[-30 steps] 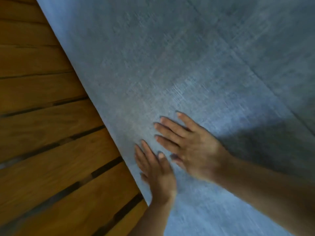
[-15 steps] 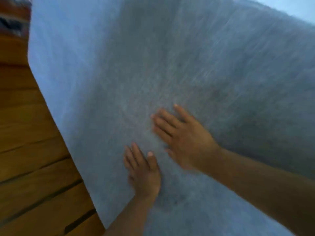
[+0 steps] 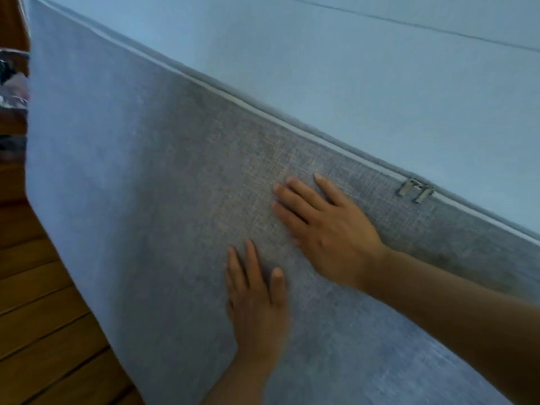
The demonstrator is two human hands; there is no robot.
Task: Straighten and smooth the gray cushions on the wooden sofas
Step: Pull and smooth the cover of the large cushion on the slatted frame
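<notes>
- Pale blue wall point(image 3: 380, 68) fills the upper right of the view; a thin dark line runs across it near the top, sloping down to the right.
- Dark clutter point(image 3: 11, 83) sits at the far left edge, partly cut off by the frame. It looks shiny, with a pinkish patch, but it is too blurred to tell what it is.
- Reddish-brown wood point(image 3: 13, 21) shows in the top left corner, above the clutter. Only a narrow strip of it is visible, so what it belongs to cannot be told.
</notes>
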